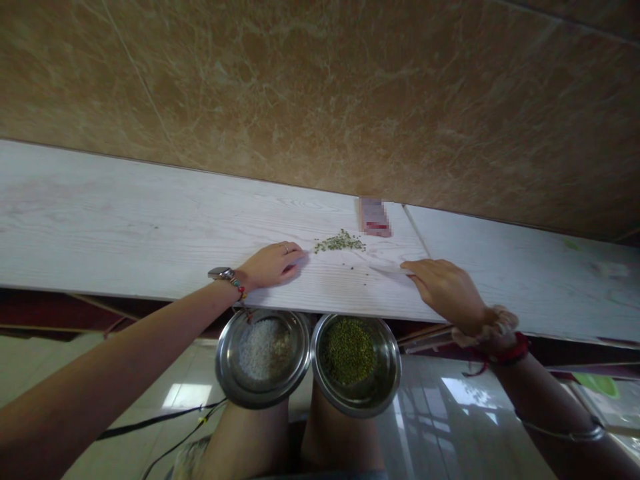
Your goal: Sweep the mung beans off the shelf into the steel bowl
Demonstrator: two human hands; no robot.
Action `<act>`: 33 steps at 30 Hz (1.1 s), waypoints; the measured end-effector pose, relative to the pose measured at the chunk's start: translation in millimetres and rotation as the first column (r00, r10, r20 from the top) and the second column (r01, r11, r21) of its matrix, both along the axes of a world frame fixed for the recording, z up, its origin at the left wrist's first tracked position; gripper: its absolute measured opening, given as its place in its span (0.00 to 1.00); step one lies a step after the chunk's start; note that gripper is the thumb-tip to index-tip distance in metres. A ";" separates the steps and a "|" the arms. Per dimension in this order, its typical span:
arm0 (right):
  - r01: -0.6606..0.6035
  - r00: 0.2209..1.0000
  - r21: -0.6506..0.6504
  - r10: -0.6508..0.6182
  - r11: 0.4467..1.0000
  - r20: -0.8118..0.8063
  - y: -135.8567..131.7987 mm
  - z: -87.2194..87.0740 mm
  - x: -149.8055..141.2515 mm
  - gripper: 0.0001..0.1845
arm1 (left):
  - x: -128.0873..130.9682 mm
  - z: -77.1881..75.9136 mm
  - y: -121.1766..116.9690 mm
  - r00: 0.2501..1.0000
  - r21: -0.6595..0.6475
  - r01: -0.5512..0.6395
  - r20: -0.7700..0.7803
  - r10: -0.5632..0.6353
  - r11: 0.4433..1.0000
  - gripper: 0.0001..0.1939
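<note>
A small heap of green beans lies on the white wooden board. My left hand rests flat on the board just left of the heap, fingers stretched toward it. My right hand lies on the board to the right of the heap, fingers curled onto a thin white card that points at the beans. Below the board's near edge, two steel bowls sit on my knees: the left bowl holds white rice, the right bowl holds green beans.
A small pink-red packet lies on the board behind the beans, against the brown marble wall. A seam divides the board at the right. Black cables run over the glossy tiled floor below.
</note>
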State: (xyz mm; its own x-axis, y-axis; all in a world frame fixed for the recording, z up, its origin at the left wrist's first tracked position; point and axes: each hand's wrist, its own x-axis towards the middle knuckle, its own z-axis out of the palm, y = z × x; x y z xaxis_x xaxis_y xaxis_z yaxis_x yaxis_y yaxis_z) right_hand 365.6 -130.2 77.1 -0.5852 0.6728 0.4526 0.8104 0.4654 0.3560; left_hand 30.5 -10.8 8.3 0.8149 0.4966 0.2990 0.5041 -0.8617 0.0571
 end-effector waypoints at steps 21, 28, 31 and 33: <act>-0.061 0.998 -0.069 0.061 0.996 0.003 -18.8 6.0 -5.8 0.14 | 0.3 -1.0 1.0 1.000 -0.005 0.009 -0.003 -0.009 1.000 0.15; 0.040 0.999 -0.109 -0.039 0.993 0.008 1.2 -2.9 -6.9 0.15 | 0.3 0.0 0.0 1.000 0.003 0.004 0.006 -0.004 1.000 0.15; 0.030 1.000 -0.080 -0.030 0.996 0.002 2.6 -0.9 -7.8 0.13 | 0.5 0.8 -0.6 1.000 -0.008 -0.002 -0.004 0.002 1.000 0.16; 0.003 1.000 -0.066 -0.003 0.998 -0.003 -0.5 -0.1 -9.2 0.13 | 0.6 0.7 -0.5 1.000 -0.012 0.002 -0.015 -0.002 1.000 0.16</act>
